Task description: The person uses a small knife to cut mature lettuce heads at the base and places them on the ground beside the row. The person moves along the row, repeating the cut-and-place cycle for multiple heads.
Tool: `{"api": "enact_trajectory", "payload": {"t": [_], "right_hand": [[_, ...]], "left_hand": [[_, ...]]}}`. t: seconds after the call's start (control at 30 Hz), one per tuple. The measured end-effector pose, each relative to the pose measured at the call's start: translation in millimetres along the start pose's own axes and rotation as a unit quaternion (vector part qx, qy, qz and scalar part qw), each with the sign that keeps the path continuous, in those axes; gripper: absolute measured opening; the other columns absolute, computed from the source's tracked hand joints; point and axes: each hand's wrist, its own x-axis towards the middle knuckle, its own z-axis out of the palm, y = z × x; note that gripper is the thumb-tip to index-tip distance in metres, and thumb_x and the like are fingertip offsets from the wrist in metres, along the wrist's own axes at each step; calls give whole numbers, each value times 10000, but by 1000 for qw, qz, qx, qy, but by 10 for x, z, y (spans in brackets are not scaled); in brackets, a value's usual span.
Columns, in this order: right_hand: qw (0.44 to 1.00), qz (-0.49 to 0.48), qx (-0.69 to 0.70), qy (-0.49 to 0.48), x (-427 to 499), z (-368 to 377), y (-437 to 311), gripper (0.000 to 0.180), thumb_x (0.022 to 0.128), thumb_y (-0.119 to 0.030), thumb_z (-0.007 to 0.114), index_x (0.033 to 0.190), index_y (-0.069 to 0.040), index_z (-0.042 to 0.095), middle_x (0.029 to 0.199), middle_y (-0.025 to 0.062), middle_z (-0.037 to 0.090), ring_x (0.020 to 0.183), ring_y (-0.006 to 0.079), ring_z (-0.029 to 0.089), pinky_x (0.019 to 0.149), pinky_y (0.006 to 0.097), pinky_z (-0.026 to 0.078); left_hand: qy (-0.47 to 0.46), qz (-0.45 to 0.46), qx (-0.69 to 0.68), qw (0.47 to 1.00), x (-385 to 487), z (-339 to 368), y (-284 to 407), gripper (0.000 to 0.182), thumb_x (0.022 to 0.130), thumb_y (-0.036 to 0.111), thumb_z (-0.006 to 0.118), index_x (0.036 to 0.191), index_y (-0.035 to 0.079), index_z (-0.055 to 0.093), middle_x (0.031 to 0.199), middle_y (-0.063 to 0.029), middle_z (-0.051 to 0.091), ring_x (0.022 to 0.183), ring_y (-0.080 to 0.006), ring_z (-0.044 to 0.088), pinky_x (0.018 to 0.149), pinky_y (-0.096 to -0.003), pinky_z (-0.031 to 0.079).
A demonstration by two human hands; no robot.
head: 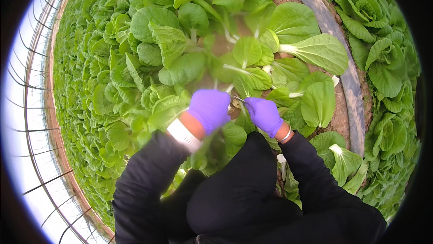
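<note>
My left hand (210, 110), in a purple glove, is curled around a leafy green plant (168, 113). Its leaves spread out left of the fist, and a pale stem end (230, 108) shows on the right side. My right hand (264, 115), gloved the same way, grips a small knife (238, 98) whose thin metal blade points left toward that stem end. The knife's handle is hidden in the fingers. Cut leaves with white stalks, among them a broad leaf (319, 53), lie loose just beyond the right hand.
Dense leafy greens (101, 71) fill the bed to the left. A grey hose or plastic strip (350, 85) curves over bare soil (338, 115) on the right, with another row of greens (389, 65) past it. A greenhouse frame (28, 85) bounds the far left. My dark-clothed knees (233, 183) are close below my hands.
</note>
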Motion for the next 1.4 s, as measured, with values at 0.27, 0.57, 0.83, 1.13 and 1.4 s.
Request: {"api": "enact_trajectory", "payload": {"t": [0.27, 0.57, 0.83, 1.13, 1.4], "right_hand": [[991, -62, 8, -119, -100, 653, 72, 72, 849, -147, 552, 890, -112, 600, 710, 133, 640, 660, 356, 635, 571, 467, 481], [975, -61, -86, -197, 106, 1181, -11, 138, 845, -164, 551, 819, -67, 646, 750, 144, 666, 712, 333, 662, 635, 442, 517], [979, -32, -73, -187, 41, 1319, -60, 128, 814, -160, 570, 833, -55, 641, 786, 189, 660, 734, 353, 661, 630, 453, 521], [955, -67, -102, -269, 169, 1004, -42, 161, 806, -165, 596, 786, -71, 725, 819, 186, 692, 789, 341, 681, 693, 438, 542], [976, 15, -60, -208, -9, 1147, -47, 195, 844, -170, 536, 843, -54, 693, 803, 193, 681, 737, 366, 669, 673, 470, 527]], "left_hand": [[-41, 20, 68, 997, -802, 1174, -120, 925, 695, 374, 806, 1444, 123, 325, 921, -195, 621, 686, -311, 664, 545, -439, 515], [72, -115, -95, 986, -824, 1071, -266, 715, 833, 391, 677, 1417, 82, 404, 977, -155, 666, 841, -342, 666, 694, -442, 529], [-118, -184, -77, 973, -683, 1182, -503, 766, 693, 483, 789, 1228, 13, 509, 986, -178, 688, 876, -352, 681, 748, -426, 542], [-168, -216, -129, 953, -610, 1224, -667, 716, 671, 530, 773, 1174, 50, 606, 1074, -185, 686, 1006, -348, 658, 858, -427, 522], [-164, -225, -187, 942, -655, 1420, -677, 683, 697, 451, 730, 1253, 76, 602, 1131, -182, 676, 1047, -350, 645, 898, -416, 514]]}}
